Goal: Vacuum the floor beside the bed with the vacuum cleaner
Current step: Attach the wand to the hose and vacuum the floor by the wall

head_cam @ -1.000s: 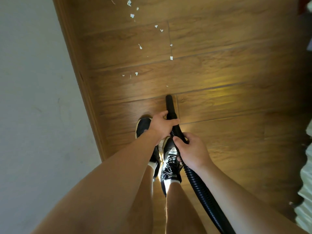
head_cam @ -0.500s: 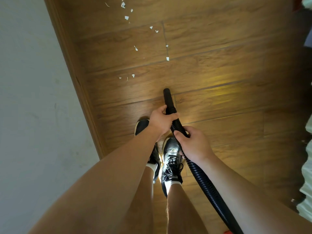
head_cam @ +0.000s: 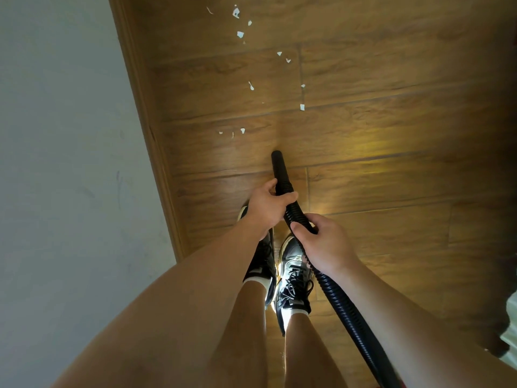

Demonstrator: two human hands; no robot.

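Head view, looking down: one black ribbed vacuum hose (head_cam: 347, 312) runs from the lower right up to the middle, ending in one smooth black nozzle (head_cam: 277, 163) that points at the wooden floor (head_cam: 391, 135). Whether the tip touches the boards cannot be told.

Two hands hold the hose. The left hand (head_cam: 265, 208) grips it just behind the nozzle, fingers curled over the top and thumb on the near side. The right hand (head_cam: 324, 245) grips it just below the left, fingers wrapped round the ribs. The two hands are close but apart.

Ahead of the nozzle lie some fourteen white paper scraps (head_cam: 302, 107), the smallest hard to make out. Three sit near the tip, ahead and to its left, and the rest trail away up the boards.

Two bare legs and two laced shoes stand under the hands: a black left shoe (head_cam: 261, 259), partly hidden by the left forearm, and a black and silver right shoe (head_cam: 293, 275), which the hose crosses.

One wooden skirting board (head_cam: 151, 135) slants along the left, beside a pale wall (head_cam: 70, 163). A bit of pale fabric (head_cam: 510, 340) shows at the right edge.
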